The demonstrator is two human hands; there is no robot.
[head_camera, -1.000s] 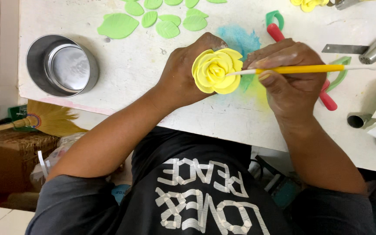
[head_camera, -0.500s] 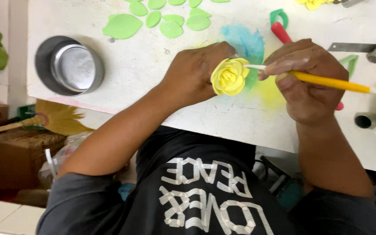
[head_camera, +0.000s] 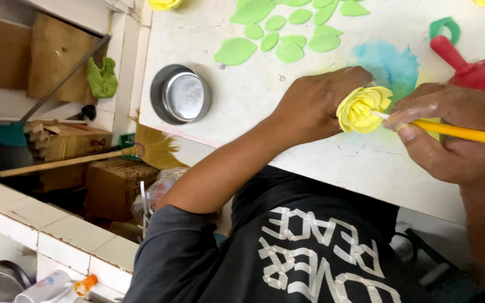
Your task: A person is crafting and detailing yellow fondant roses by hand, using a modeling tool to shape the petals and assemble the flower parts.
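Observation:
My left hand [head_camera: 316, 104] holds a yellow rose-shaped flower [head_camera: 362, 109] made of soft modelling material just above the white table [head_camera: 242, 90]. My right hand [head_camera: 450, 134] grips a yellow-handled tool [head_camera: 467, 133] like a brush, its pale tip touching the flower's petals. A blue and yellow stain on the table lies behind the flower.
Several green leaf cut-outs [head_camera: 287, 33] lie at the back of the table. A round metal tin [head_camera: 182, 94] sits at the left edge. A red rolling pin [head_camera: 470, 67] and a green cutter [head_camera: 444, 27] are at the right. A broom [head_camera: 85, 158] and cardboard boxes [head_camera: 116, 182] are on the floor left.
The view has shifted, so the table and hands appear further right. The flower has turned in my left hand while the tool stays at its petals.

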